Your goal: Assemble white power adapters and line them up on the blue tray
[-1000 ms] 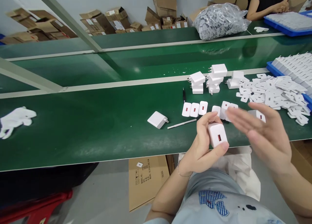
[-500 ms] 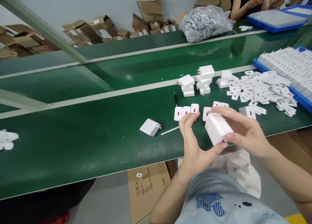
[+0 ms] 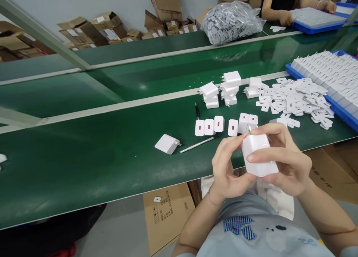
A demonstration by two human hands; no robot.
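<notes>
Gripping white charger (image 3: pixel 258 156) two-handed, held up just nearer than row of chargers (image 3: pixel 223 125). Left hand (image 3: pixel 228 171) fingertips pinch its left edge; right hand (image 3: pixel 285 167) fingers pressed together across front. Risk: smooth shell slips, falls, maybe knocks row over.

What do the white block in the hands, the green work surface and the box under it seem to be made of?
White block: probably moulded plastic, smooth, slightly glossy, with rounded edges.
Green work surface: perhaps rubber or PVC sheet, matt with a faint sheen.
Box: brown cardboard, dull, with printed black text.
</notes>
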